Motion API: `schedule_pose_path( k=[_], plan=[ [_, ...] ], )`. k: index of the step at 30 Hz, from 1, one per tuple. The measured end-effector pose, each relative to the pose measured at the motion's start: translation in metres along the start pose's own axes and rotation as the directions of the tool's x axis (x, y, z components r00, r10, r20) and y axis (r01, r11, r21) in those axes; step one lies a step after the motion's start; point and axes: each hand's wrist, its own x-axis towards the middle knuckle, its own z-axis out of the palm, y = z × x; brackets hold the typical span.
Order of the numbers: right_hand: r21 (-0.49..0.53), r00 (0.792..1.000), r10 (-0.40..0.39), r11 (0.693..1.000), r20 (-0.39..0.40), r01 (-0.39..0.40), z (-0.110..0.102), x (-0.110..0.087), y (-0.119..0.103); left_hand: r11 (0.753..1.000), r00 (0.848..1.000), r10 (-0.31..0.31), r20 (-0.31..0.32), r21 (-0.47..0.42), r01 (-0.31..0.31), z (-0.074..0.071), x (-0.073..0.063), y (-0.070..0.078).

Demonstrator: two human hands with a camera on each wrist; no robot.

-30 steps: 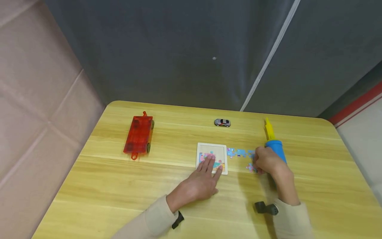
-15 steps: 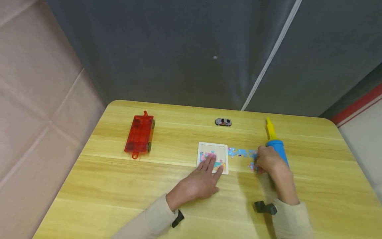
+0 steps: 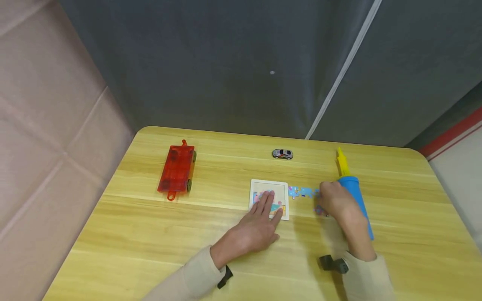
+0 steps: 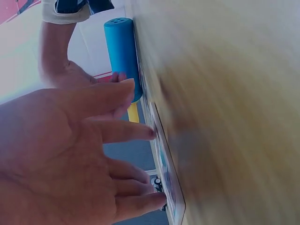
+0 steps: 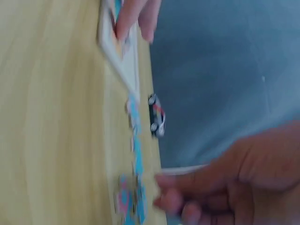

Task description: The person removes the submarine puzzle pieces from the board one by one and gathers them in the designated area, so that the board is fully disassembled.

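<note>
My left hand (image 3: 250,234) lies with spread fingers on a white-framed jigsaw puzzle tray (image 3: 287,200). Its lower part is filled with colourful pieces, and the fingers cover some of them. Loose blue puzzle pieces (image 3: 301,192) run in a row from the tray's right side. My right hand (image 3: 339,202) hovers at that row's right end, partly hiding pieces there. In the blurred right wrist view, the thumb and fingers of the right hand (image 5: 262,173) are loosely curled beside the puzzle pieces (image 5: 124,201), with nothing visible between them.
A blue hand pump (image 3: 355,194) with a yellow nozzle lies just right of my right hand. A small silver toy car (image 3: 282,154) stands behind the tray. At the left sits a red see-through toy wagon (image 3: 177,169). A dark partition (image 3: 226,75) rises behind the table.
My right hand has shifted slightly left, and more of the blue pump's lower end shows. The left hand stays on the tray.
</note>
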Motion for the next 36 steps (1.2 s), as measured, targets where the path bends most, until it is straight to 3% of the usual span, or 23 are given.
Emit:
schedule_pose_path(
  k=[2,6,11,18,25,28,36],
  plan=[
    [0.017,0.994,-0.090,0.996,-0.056,0.092,0.003,0.000,-0.011,1.000,1.000,0.009,-0.021,-0.001,-0.009,-0.001,-0.001,-0.001],
    [0.072,0.954,-0.246,0.963,-0.173,0.261,0.018,0.007,-0.034,0.999,0.999,0.017,-0.030,-0.035,-0.018,-0.005,-0.004,-0.001],
    [0.112,0.924,-0.312,0.933,-0.220,0.342,0.039,0.017,-0.052,0.999,0.999,-0.032,0.019,-0.018,0.033,-0.009,-0.007,-0.001],
    [0.125,0.954,-0.258,0.953,-0.156,0.278,0.055,0.021,-0.063,0.992,0.992,-0.105,0.076,0.081,0.099,-0.010,-0.006,-0.002],
    [0.134,0.968,-0.196,0.967,-0.160,0.218,0.058,0.020,-0.069,0.993,0.989,-0.107,0.100,0.067,0.101,-0.007,-0.001,-0.007],
    [0.149,0.968,-0.188,0.966,-0.163,0.213,0.059,0.021,-0.069,0.995,0.989,-0.101,0.107,0.027,0.099,0.002,0.006,-0.010],
    [0.175,0.965,-0.196,0.958,-0.175,0.227,0.061,0.023,-0.068,0.994,0.990,-0.102,0.096,0.057,0.097,0.031,0.028,-0.019]
  ],
)
